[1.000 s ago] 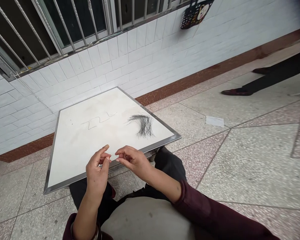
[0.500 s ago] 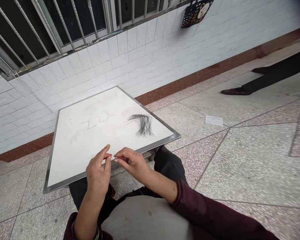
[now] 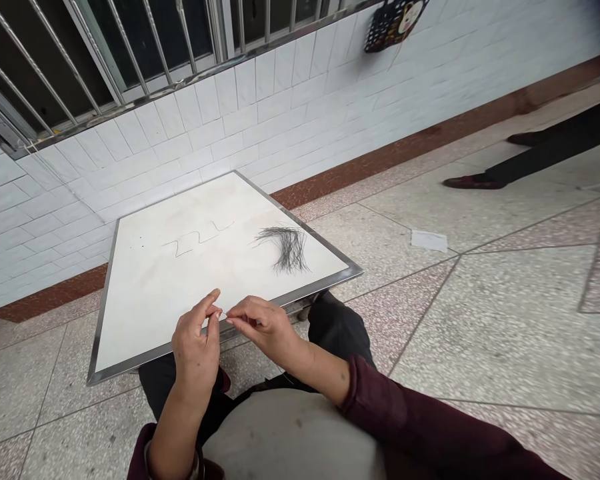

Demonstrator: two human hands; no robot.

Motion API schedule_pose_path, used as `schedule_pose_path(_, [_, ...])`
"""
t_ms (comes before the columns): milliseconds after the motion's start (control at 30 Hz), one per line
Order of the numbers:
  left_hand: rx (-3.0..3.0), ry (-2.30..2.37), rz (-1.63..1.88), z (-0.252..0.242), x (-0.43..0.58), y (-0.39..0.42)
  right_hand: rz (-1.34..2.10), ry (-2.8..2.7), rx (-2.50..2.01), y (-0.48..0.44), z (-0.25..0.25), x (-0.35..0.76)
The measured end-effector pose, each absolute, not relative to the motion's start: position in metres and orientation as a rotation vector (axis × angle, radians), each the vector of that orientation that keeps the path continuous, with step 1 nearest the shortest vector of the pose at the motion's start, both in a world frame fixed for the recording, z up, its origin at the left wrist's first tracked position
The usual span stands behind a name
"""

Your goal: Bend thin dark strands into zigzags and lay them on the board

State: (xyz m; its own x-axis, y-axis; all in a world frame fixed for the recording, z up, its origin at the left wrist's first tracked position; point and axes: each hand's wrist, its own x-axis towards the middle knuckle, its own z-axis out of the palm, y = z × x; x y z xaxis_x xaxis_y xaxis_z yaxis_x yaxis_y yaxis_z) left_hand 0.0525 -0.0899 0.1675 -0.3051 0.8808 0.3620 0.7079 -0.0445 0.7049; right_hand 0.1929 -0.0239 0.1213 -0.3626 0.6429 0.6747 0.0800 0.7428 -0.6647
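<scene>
My left hand [image 3: 196, 347] and my right hand [image 3: 263, 325] meet over the near edge of a white board with a metal rim [image 3: 145, 293]. Both pinch with thumb and fingertips, tips almost touching each other. Whatever is between them is too thin to make out, perhaps a single hair. A small bundle of dark hair [image 3: 286, 245] lies on the board's right side, beyond my right hand. A few separate bent strands [image 3: 195, 241] lie in a row near the board's middle.
The board rests over my knees, close to a white tiled wall [image 3: 280, 120] with a barred window above. A terrazzo floor spreads to the right, with a scrap of paper [image 3: 429, 241] on it. Another person's legs and dark shoes [image 3: 473, 181] are at the far right.
My two hands have drawn together, so the fingertips that were a little apart now nearly touch. The hair on the board has not moved.
</scene>
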Motion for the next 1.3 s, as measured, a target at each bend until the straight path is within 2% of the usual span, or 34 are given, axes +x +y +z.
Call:
schedule_pose_path(267, [1.599, 1.957, 1.261, 0.168, 0.048, -0.089, 0.488, -1.977, -0.568, -0.025, 0.117, 0.189])
schedule_pose_path(800, [1.36, 1.775, 1.545, 0.168, 0.056, -0.088, 0.585, -1.863, -0.621, -0.031, 0.12, 0.182])
schedule_pose_path(1300, [1.311, 1.854, 1.506, 0.176, 0.048, -0.089, 0.615, -1.868, -0.585, -0.035, 0.117, 0.181])
